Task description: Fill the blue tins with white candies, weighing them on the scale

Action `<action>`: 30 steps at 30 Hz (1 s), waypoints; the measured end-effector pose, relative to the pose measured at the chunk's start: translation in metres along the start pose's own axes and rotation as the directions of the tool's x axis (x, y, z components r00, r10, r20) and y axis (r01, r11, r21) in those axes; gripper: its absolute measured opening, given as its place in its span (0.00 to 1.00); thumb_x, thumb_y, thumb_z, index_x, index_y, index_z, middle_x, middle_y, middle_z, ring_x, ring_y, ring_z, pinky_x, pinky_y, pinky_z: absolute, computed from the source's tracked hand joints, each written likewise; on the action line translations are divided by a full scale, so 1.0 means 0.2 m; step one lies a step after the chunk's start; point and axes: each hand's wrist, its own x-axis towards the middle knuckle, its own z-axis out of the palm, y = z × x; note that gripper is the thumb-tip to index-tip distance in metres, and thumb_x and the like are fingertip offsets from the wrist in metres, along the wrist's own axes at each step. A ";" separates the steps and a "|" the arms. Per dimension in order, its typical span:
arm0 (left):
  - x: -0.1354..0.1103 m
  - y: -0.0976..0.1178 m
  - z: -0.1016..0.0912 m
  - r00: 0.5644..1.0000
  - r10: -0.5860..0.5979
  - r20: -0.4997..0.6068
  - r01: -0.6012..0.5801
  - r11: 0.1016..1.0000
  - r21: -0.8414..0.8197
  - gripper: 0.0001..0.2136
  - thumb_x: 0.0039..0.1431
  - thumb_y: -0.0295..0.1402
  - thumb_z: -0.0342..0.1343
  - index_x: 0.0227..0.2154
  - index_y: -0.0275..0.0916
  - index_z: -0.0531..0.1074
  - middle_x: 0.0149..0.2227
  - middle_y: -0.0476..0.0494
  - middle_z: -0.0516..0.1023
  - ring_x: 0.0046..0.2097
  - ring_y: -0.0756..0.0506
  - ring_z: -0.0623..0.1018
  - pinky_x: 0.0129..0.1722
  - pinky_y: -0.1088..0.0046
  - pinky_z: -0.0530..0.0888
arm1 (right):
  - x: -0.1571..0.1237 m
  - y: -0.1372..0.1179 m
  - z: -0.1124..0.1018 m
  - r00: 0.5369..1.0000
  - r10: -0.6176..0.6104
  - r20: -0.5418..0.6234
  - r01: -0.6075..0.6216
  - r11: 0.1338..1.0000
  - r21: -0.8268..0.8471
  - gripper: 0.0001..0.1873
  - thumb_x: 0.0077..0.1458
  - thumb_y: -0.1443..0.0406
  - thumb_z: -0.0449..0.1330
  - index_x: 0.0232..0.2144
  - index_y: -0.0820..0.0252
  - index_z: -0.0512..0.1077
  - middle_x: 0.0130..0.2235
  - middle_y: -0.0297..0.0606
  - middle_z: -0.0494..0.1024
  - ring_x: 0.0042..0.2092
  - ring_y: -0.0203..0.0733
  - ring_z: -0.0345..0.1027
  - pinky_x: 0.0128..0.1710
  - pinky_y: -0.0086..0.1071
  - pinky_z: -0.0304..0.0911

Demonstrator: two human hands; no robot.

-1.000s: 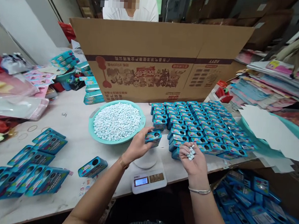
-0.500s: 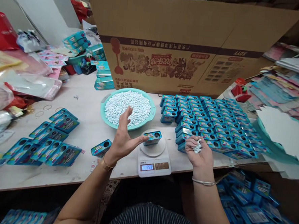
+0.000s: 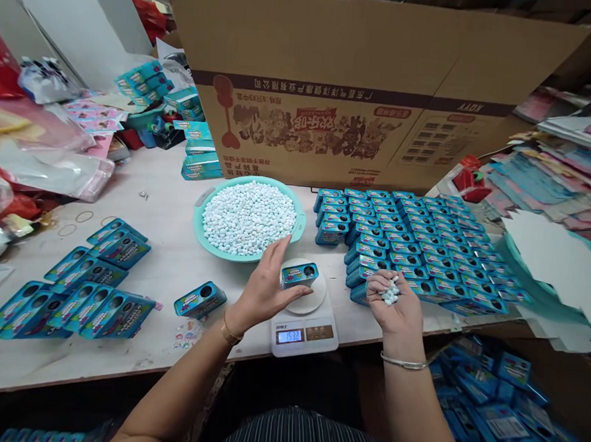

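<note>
My left hand [image 3: 265,287] is at the small blue tin [image 3: 299,274] on the white digital scale [image 3: 302,335], its thumb along the near side and its fingers by the far left end. The scale's display seems to read 153.2. Palm up, my right hand [image 3: 394,314] cups several pale mint-like candies [image 3: 390,292] in its curled fingers, in front of the rows of tins. Behind the scale stands a turquoise basin [image 3: 198,232] heaped with the same candies. Another blue tin [image 3: 200,300] sits alone left of my left hand.
Tightly packed rows of blue tins [image 3: 409,244] fill the table's right side. More tins [image 3: 110,303] stand in a group at the left. A large cardboard box [image 3: 376,52] rises behind the basin. Below the right edge lies a pile of tins [image 3: 504,407].
My left hand has moved right and down from above the basin's front, closing in around the tin on the scale. The display reading has risen. My right hand stays put with the candies.
</note>
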 end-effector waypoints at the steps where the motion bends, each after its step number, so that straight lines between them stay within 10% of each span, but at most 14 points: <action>1: 0.00 -0.01 0.02 1.000 0.001 0.027 -0.002 1.000 0.030 0.44 0.56 0.44 0.62 0.68 0.43 0.42 0.65 0.32 0.57 0.66 0.34 0.59 0.64 0.50 0.61 | 0.01 0.00 -0.01 1.000 -0.002 0.010 0.002 1.000 -0.001 0.08 0.63 0.69 0.48 0.30 0.56 0.57 0.25 0.29 0.65 0.22 0.31 0.60 0.19 0.24 0.62; 8: 0.12 -0.01 0.20 0.942 -0.065 0.330 -0.040 0.952 0.303 0.18 0.57 0.28 0.56 0.51 0.41 0.67 0.44 0.40 0.73 0.45 0.38 0.75 0.44 0.60 0.74 | 0.05 -0.06 -0.06 0.996 0.017 0.091 -0.011 0.998 -0.064 0.10 0.59 0.73 0.52 0.30 0.55 0.56 0.25 0.28 0.65 0.23 0.30 0.61 0.21 0.23 0.62; 19: 0.54 0.05 0.56 0.989 0.052 0.137 -0.095 0.939 0.330 0.27 0.57 0.20 0.49 0.61 0.34 0.58 0.57 0.30 0.66 0.60 0.33 0.65 0.58 0.50 0.65 | 0.00 -0.11 -0.03 0.999 -0.050 -0.001 0.050 0.998 0.034 0.08 0.60 0.72 0.47 0.30 0.55 0.55 0.24 0.29 0.64 0.20 0.30 0.59 0.18 0.23 0.61; 24: 0.20 0.01 0.27 0.968 0.083 -0.236 -0.008 0.954 0.300 0.32 0.63 0.35 0.54 0.66 0.36 0.47 0.62 0.28 0.58 0.66 0.33 0.57 0.65 0.51 0.58 | 0.01 -0.17 -0.09 0.996 -0.079 0.035 0.078 0.997 0.022 0.08 0.58 0.74 0.48 0.31 0.55 0.56 0.25 0.29 0.65 0.21 0.31 0.61 0.18 0.23 0.62; 30: -0.49 -0.29 -0.24 0.815 -0.191 -0.548 0.499 0.712 0.494 0.38 0.57 0.51 0.57 0.62 0.30 0.56 0.57 0.21 0.65 0.61 0.24 0.63 0.57 0.39 0.59 | 0.06 -0.15 -0.13 0.993 -0.056 0.105 0.060 0.998 -0.030 0.10 0.56 0.75 0.50 0.31 0.55 0.56 0.26 0.28 0.64 0.22 0.31 0.62 0.19 0.24 0.63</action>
